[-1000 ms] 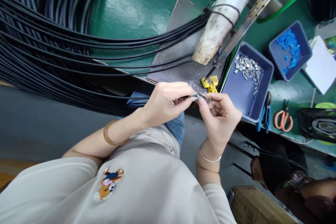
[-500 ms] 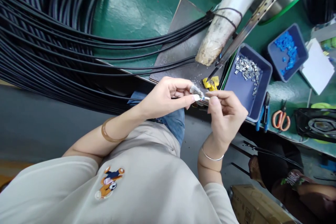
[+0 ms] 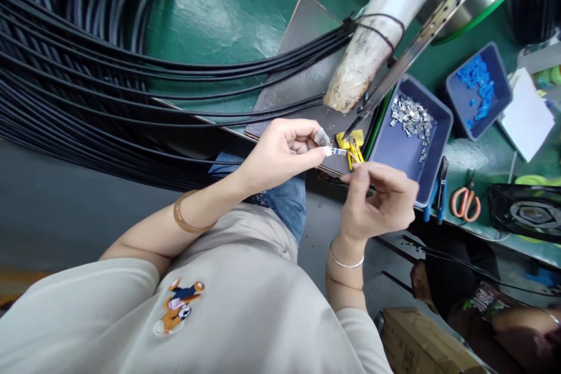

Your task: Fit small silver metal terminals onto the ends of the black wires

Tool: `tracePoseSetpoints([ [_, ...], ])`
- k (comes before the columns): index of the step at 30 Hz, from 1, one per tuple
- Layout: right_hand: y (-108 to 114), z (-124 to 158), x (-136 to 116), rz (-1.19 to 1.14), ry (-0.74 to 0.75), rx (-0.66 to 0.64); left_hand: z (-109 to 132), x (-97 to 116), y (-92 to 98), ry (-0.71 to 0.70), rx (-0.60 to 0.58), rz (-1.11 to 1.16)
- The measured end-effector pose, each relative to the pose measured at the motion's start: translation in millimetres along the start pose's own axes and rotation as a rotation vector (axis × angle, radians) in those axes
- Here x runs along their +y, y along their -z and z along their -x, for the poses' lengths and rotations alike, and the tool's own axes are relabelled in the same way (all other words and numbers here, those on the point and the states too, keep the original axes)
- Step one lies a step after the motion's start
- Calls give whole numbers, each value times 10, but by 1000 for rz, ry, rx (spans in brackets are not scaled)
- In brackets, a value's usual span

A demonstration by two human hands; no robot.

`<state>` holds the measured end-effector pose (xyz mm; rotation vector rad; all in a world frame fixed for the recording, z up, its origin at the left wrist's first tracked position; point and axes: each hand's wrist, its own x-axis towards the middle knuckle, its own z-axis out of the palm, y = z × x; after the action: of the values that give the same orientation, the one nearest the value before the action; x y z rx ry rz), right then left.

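My left hand (image 3: 291, 149) pinches the end of a black cable between thumb and forefinger, and its forefinger tip is wrapped in grey tape. A small silver connector (image 3: 339, 152) with blue inside sticks out past those fingertips. Just right of it and lower, apart from the connector, is my right hand (image 3: 379, 198). Its thumb and forefinger are pressed together; whether something tiny is between them cannot be made out. Behind the fingertips a yellow tool (image 3: 352, 146) lies on a grey board (image 3: 302, 29).
Black cables (image 3: 184, 70) sweep in from the left to a wrapped tube (image 3: 363, 58). At right stand a bin of metal shells (image 3: 379, 146) and a bin of blue pieces (image 3: 504, 93). Blue-handled pliers (image 3: 442, 193) and orange-handled scissors (image 3: 467, 201) lie nearby. Another person's arm (image 3: 521, 324) is at lower right.
My right hand has drawn away from the connector, down and slightly right. The connector's silver and blue end now shows beyond my left fingertips, and more of the yellow tool is visible.
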<state>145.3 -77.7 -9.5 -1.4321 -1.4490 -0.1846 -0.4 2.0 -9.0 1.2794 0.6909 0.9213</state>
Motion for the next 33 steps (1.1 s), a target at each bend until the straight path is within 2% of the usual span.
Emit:
tracePoseSetpoints([
  [2, -36, 7, 9, 27, 107, -43, -14, 3, -14, 5, 4, 1],
  [4, -78, 11, 12, 49, 149, -61, -26, -2, -25, 10, 6, -1],
  [16, -123, -40, 34, -98, -22, -112, -159, 46, -45, 23, -33, 38],
  [24, -122, -73, 18, -142, -41, -121, -168, 82, -54, 61, -20, 68],
  [33, -113, -66, 37, -135, 8, -128, -136, 123, -30, 151, -36, 52],
])
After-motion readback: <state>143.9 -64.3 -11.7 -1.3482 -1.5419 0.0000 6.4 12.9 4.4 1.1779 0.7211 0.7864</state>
